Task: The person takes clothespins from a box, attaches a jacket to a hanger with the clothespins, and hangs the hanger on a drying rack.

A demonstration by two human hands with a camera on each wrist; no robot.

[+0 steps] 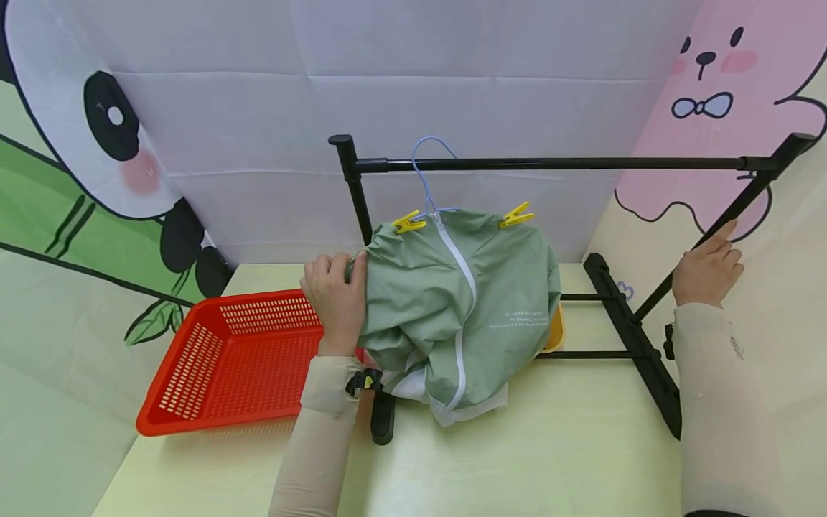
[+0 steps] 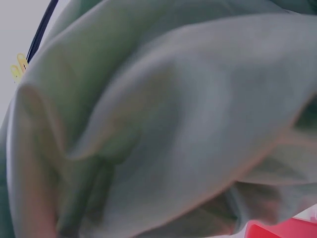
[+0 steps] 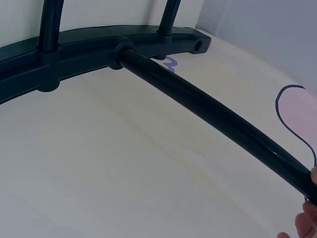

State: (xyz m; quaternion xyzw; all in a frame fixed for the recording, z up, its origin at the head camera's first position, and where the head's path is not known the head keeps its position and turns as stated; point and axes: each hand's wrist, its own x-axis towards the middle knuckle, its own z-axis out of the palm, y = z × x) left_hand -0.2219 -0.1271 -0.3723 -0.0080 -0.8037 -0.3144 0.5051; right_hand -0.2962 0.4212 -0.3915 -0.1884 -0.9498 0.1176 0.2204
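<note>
A light green jacket [image 1: 478,287] with a white zipper hangs from a blue hanger [image 1: 423,172] on the black bar of a rack. Two yellow clothespins, a left clothespin [image 1: 409,222] and a right clothespin [image 1: 517,215], sit at its shoulders. My left hand [image 1: 336,298] holds the jacket's left edge between thumb and fingers; green fabric [image 2: 173,124] fills most of the left wrist view. With my right hand [image 1: 708,269] I grip the rack's slanted right post [image 1: 659,291], also visible as a dark post [image 3: 213,114] in the right wrist view.
A red perforated basket [image 1: 213,416] stands left of the rack on the pale table [image 1: 581,445]. Part of a yellow object [image 1: 555,330] shows behind the jacket. The rack's black right foot [image 1: 636,352] lies near the right wall, and a printed curtain [image 1: 517,43] hangs behind.
</note>
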